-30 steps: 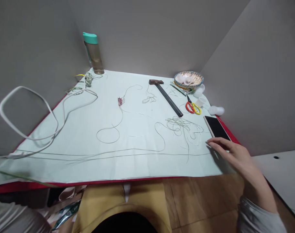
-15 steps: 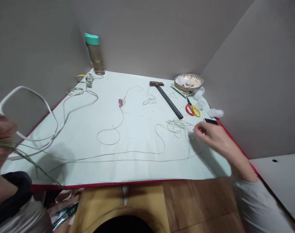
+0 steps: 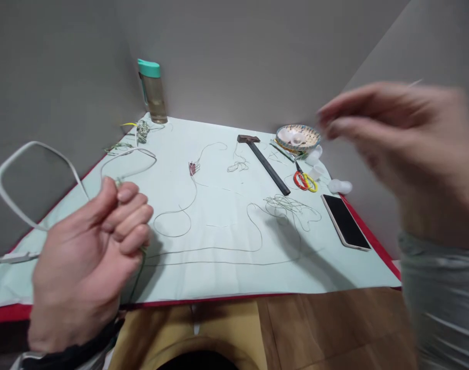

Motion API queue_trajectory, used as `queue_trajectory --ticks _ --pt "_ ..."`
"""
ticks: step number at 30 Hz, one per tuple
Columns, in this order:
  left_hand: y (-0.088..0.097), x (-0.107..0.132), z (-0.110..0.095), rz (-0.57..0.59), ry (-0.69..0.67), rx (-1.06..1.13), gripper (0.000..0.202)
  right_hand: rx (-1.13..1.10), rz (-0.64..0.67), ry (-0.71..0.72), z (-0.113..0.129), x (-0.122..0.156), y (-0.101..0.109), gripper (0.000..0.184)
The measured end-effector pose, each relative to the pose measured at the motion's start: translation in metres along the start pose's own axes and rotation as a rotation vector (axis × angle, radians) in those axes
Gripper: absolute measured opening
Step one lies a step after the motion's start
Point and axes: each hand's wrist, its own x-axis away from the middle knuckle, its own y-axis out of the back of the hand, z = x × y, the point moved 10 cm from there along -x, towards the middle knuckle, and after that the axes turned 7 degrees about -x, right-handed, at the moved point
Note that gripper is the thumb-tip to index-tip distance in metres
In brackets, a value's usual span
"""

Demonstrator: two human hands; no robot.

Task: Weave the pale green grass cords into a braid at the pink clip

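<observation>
My left hand (image 3: 99,246) is closed in a fist around green string (image 3: 139,272). A tuft of it shows above the thumb and strands trail below the fingers. Long thin strands (image 3: 211,248) run from beside this fist across the table to a loose tangle of string (image 3: 288,206). My right hand (image 3: 396,133) is raised above the table's right side, blurred, thumb and fingertips pinched together. What it pinches, if anything, I cannot make out. In the middle lies a small dark red piece (image 3: 193,168) with string attached. A smaller string coil (image 3: 238,166) lies near the hammer (image 3: 268,165).
A white cable (image 3: 36,144) loops up at left. Behind it stands a water bottle (image 3: 152,92), with green bundles (image 3: 142,132) near its base. At right are a patterned bowl (image 3: 313,140), scissors (image 3: 310,182), small translucent cups (image 3: 339,186) and a phone (image 3: 345,222).
My left hand has come in from the left edge with the green string. My right hand has risen from beside the string tangle, uncovering the phone.
</observation>
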Motion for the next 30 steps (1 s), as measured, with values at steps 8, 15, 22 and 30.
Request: queue_trajectory --ticks 8,15,22,30 --pt "0.016 0.006 0.031 -0.056 0.112 -0.103 0.020 -0.159 0.250 0.153 0.019 0.024 -0.090 0.016" --pt "0.018 0.008 0.056 0.017 0.218 -0.112 0.009 -0.542 0.259 -0.012 0.033 0.028 -0.100 0.017" --pt "0.020 0.008 0.074 0.103 0.300 -0.135 0.018 -0.770 0.203 -0.112 0.031 0.030 -0.094 0.005" --pt "-0.036 0.040 0.124 0.579 0.465 -0.297 0.020 -0.900 0.246 -0.197 0.023 0.028 -0.096 0.008"
